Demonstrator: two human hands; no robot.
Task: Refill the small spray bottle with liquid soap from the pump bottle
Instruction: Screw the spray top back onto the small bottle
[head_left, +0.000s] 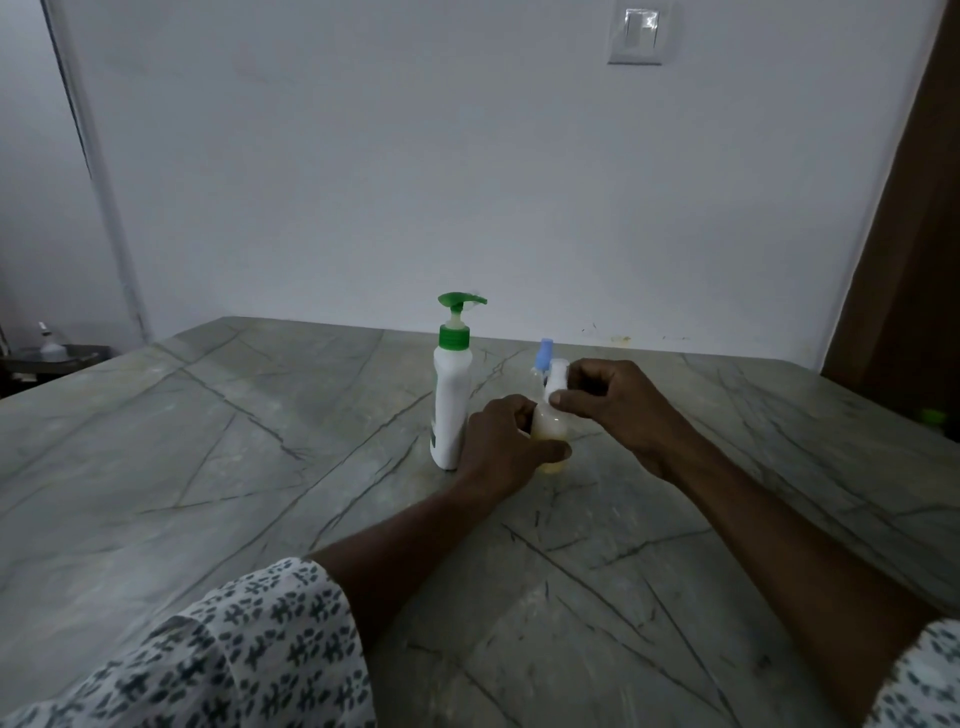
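A white pump bottle with a green pump head stands upright on the marble table. Just right of it stands the small spray bottle, clear with yellowish liquid inside. My left hand is wrapped around its body. My right hand pinches the white cap at the bottle's top. A small blue-topped item shows right behind the cap, mostly hidden.
A white wall runs along the table's far edge, with a switch plate high up. A dark wooden door frame stands at the right. At far left, a small bottle sits on a dark ledge. Something green lies at the right edge.
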